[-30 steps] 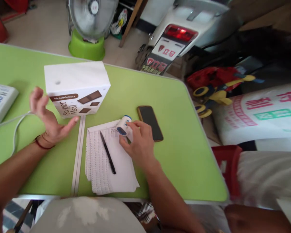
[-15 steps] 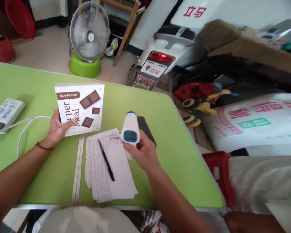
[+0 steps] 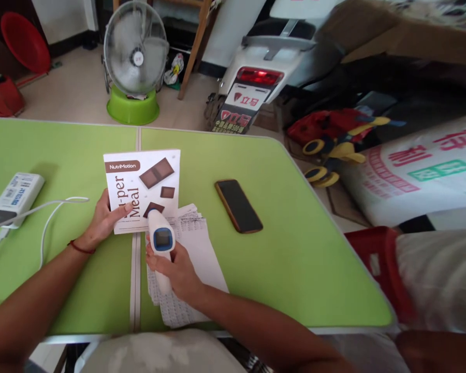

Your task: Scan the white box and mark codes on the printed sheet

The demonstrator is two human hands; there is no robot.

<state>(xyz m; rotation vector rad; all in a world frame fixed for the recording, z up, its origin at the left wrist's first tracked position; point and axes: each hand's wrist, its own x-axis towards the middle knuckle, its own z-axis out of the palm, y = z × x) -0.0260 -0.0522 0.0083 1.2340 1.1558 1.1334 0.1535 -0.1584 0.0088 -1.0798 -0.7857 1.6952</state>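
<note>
My left hand (image 3: 107, 216) grips a white NutriMotion box (image 3: 163, 203) by its lower left side, thumb across the front. The box stands upright above the green table, its printed face toward me. In my right hand (image 3: 175, 269) is a white and blue infrared thermometer (image 3: 161, 228), held by its handle with the small screen facing me. Its far end overlaps the lower edge of the box; whether they touch I cannot tell. Beneath that hand lie written paper sheets (image 3: 202, 264). The pen is hidden. To the right a dark phone (image 3: 239, 205) rests flat.
The green table (image 3: 295, 269) has a seam down its left part. A white power bank (image 3: 17, 199) with a white cable (image 3: 44, 228) lies at the left. Beyond the table stand a fan (image 3: 135, 52) and a scooter (image 3: 252, 77). A person sits at the right on a red stool (image 3: 384, 269).
My right hand has moved left with the thermometer, from beside the phone to the front of the box, uncovering the phone. The view has shifted slightly. My left hand still holds the box.
</note>
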